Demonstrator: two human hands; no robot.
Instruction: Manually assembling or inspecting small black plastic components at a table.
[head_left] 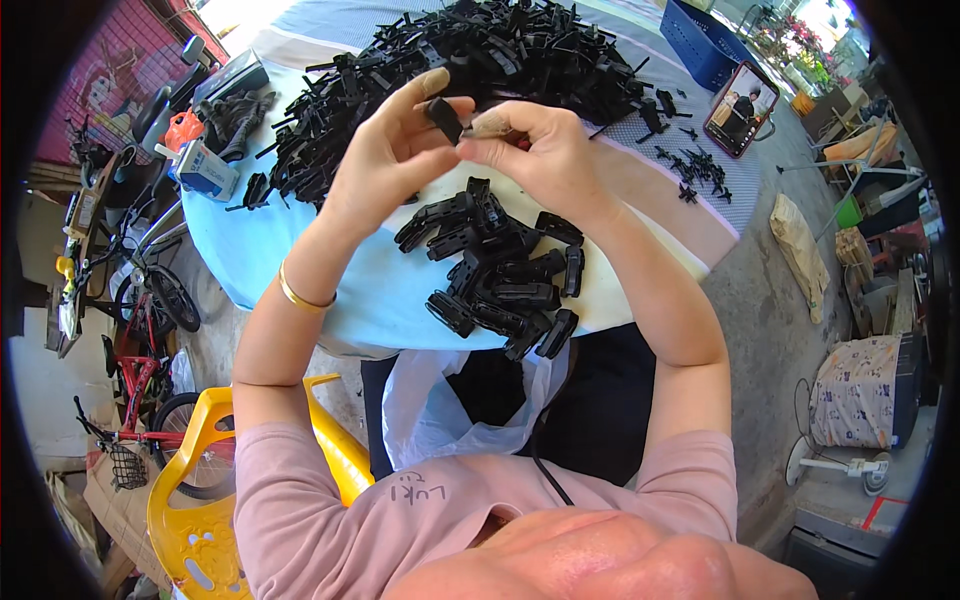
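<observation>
Above the middle of the table (222, 232), a small black piece (444, 118) is held up between the two hands. It is grasped by the left hand (385, 155), whose grip is closed around it while the forefinger is kept raised. The right hand (550, 150) is brought against the piece's lower end, its thumb and forefinger drawn together; whether anything is pinched in that grip cannot be told. A tan covering is worn on each forefinger, and a gold-coloured bangle (298, 290) on the left forearm.

Just below the hands, a cluster of chunky black parts (500, 270) is spread near the table's front edge. Behind the hands, a broad heap of black parts (540, 50) is piled. To its right, small black bits (693, 170) are scattered, and near them a phone (741, 108) with a lit screen is placed by the table's edge, with a blue basket (700, 45) beyond. At the left, a white and blue box (207, 173) is set.

Below the front edge, a white plastic bag (418, 408) is opened. Farther left, a yellow chair (195, 450) and a red bicycle (140, 380) are seen.
</observation>
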